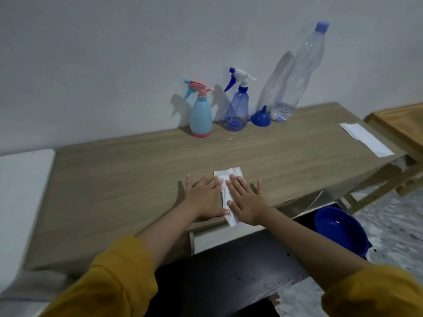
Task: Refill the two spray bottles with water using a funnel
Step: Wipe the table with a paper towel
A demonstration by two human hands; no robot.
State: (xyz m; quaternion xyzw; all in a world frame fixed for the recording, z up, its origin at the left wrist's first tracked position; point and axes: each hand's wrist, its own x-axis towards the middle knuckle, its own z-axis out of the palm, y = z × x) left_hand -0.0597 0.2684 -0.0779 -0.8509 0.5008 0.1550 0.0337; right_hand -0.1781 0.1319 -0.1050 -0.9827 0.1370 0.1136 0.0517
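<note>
Spray bottles, one pale blue and one clear blue, stand capped at the table's far edge beside the funnel, while left hand and right hand lie flat on a tissue, each grip empty, so unscrewing a sprayer likely comes next.

free: bare table from 9 to 12 o'clock of the hands | blocked: spray bottles, funnel, water bottle against wall, 12–1 o'clock
</note>
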